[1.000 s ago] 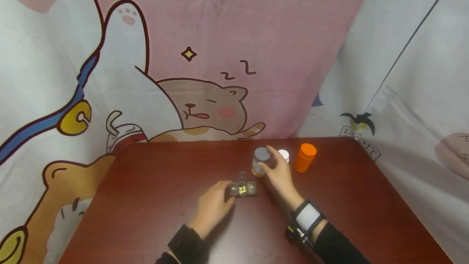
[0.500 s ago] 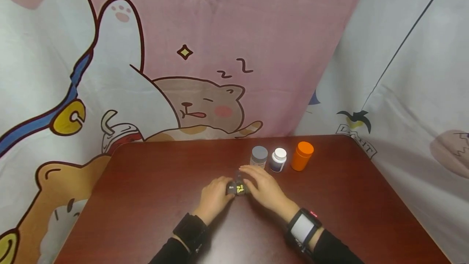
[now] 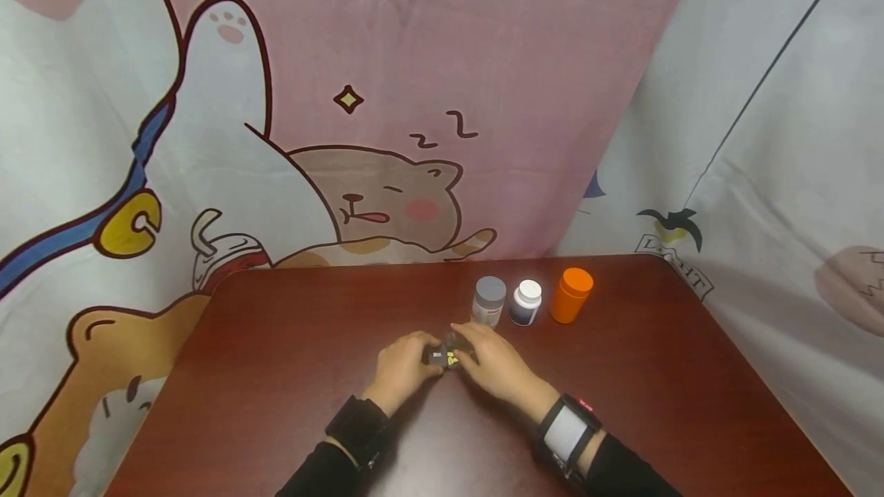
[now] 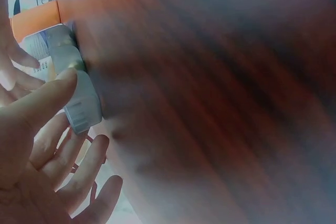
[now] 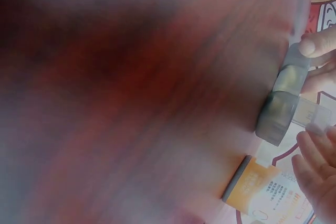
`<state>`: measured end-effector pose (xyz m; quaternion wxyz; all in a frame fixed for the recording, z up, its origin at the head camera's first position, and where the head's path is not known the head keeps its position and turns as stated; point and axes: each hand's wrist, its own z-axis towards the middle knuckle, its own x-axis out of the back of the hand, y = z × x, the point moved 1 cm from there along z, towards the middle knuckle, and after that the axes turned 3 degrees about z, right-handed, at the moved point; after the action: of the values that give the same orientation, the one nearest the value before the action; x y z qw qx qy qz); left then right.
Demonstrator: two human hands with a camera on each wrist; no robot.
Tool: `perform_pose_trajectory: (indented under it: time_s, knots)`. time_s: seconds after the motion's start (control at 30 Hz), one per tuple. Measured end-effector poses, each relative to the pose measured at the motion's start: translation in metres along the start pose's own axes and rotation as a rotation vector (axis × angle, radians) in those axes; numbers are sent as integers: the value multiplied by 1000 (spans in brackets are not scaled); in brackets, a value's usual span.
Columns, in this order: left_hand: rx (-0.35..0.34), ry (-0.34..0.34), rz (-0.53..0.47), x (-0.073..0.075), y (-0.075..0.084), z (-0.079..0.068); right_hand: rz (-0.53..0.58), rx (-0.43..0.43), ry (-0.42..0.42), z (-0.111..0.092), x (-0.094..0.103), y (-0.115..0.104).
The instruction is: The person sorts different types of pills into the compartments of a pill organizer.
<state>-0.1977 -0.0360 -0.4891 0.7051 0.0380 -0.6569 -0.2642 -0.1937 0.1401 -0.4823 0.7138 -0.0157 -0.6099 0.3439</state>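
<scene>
A small grey see-through pill organizer (image 3: 437, 357) lies on the table between both hands, its middle compartment uncovered over yellow pills (image 3: 452, 359). My left hand (image 3: 400, 369) pinches its left end; in the left wrist view the thumb presses against the organizer's side (image 4: 84, 100). My right hand (image 3: 503, 368) is at the right end, its fingertips touching the raised clear lid (image 5: 311, 113) from behind in the right wrist view. The fingers look loosely bent there. In the head view this hand covers the right compartment.
Behind the hands stand a grey-capped bottle (image 3: 489, 302), a white-capped bottle (image 3: 526, 304) and an orange bottle (image 3: 571, 296), in a row. The brown table (image 3: 290, 390) ends at a patterned cloth (image 3: 539, 98) hanging at the back.
My right hand has let go of the grey-capped bottle and come left and nearer to the organizer, up against its raised lid. My left hand keeps its hold.
</scene>
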Motion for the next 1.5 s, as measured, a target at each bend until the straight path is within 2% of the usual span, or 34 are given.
perform_pose_trajectory:
  time_s: [0.13,0.27,0.47,0.77,1.0,1.23,1.5]
  knots:
    - [13,-14,3,0,0,1,-48,78,-10,-8,1,-4]
    - [23,-26,12,-2,1,1,-115,140,-58,-17,0,-6]
    - [19,-27,25,-4,2,2,-191,144,-129,-27,-1,-10]
    - [2,-13,39,-2,2,0,-233,119,-199,-36,-6,-17]
    - [6,-13,49,-1,1,-1,-229,119,-174,-35,-7,-18]
    - [5,-8,58,-2,0,-2,-229,105,-185,-34,-5,-20]
    - [-5,4,13,-2,-1,-3,-258,126,-158,-30,-7,-18]
